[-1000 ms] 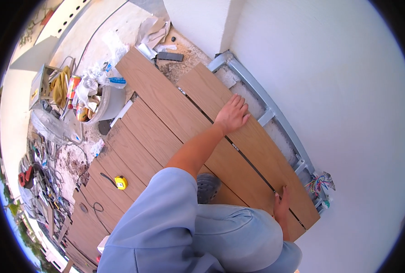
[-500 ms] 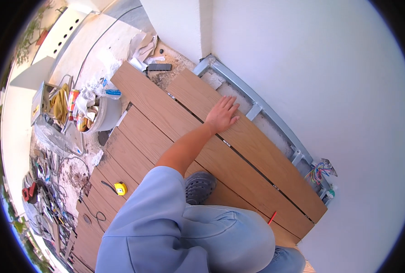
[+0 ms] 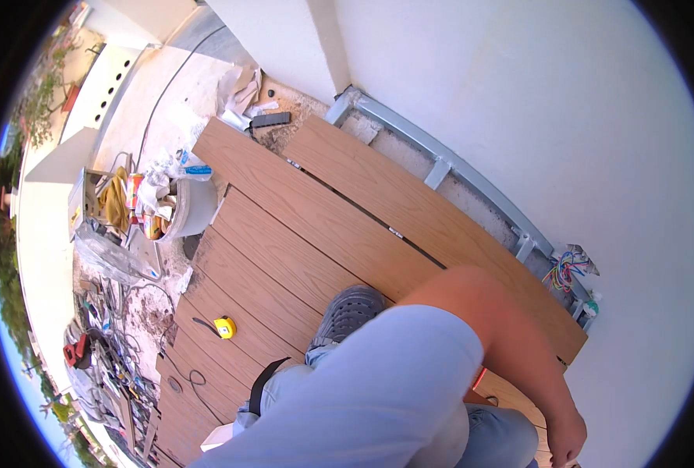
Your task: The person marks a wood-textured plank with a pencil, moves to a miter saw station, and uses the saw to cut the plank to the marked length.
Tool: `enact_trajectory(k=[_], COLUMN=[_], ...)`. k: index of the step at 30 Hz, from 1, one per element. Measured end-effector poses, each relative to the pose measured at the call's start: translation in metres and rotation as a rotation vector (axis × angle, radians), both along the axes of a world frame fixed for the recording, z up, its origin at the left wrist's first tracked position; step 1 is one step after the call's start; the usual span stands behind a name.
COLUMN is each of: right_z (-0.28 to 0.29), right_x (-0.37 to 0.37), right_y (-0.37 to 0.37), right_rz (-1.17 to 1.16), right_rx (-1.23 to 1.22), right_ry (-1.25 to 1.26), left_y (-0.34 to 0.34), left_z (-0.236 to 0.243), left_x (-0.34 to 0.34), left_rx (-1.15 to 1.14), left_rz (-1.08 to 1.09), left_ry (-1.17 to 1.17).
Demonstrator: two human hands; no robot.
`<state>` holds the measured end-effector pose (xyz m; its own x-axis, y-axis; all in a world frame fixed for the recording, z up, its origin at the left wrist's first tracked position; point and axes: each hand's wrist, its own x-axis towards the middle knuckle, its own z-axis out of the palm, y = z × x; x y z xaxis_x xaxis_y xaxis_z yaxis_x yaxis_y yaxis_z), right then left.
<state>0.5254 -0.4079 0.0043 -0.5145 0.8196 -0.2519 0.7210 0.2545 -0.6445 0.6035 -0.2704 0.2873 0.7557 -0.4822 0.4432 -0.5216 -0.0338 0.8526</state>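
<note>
My left arm crosses over my knees toward the lower right. My left hand (image 3: pixel 567 437) is low beside the white wall, its fingers curled together and pointing down. Whatever they grip, if anything, is too hidden to name. My right hand is out of view. A brown wood-grain decking board (image 3: pixel 378 187) lies nearest the wall, with a dark gap and small clips (image 3: pixel 395 232) between it and the neighbouring board (image 3: pixel 284 187). Partly covered by my arm, a thin red stick (image 3: pixel 479 377) shows near my knee.
A grey metal frame (image 3: pixel 409 132) runs along the wall (image 3: pixel 518 101), with loose coloured wires (image 3: pixel 569 267) at its end. On the left are a yellow tape measure (image 3: pixel 224 327), a white bucket of rubbish (image 3: pixel 193 207) and a heap of tools and cables (image 3: pixel 117 366). My grey clog (image 3: pixel 351 312) rests on the boards.
My left hand has left the board near the wall and swung down to the lower right. My body has leaned across, and the view has shifted slightly.
</note>
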Motion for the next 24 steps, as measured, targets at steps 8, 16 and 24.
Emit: enact_trajectory(k=[8, 16, 24], right_z=[0.017, 0.025, 0.025], right_x=[-0.008, -0.007, -0.021], right_y=[-0.001, -0.011, -0.004], right_rz=[0.021, 0.014, 0.038], right_rx=[-0.006, -0.022, -0.031], right_ry=[0.007, 0.029, 0.088], left_y=[-0.042, -0.043, -0.024], left_z=[0.023, 0.014, 0.011], left_x=[0.009, 0.002, -0.005], left_rx=[0.17, 0.207, 0.207], left_rz=[-0.23, -0.282, -0.357], left_ry=[0.136, 0.238, 0.379])
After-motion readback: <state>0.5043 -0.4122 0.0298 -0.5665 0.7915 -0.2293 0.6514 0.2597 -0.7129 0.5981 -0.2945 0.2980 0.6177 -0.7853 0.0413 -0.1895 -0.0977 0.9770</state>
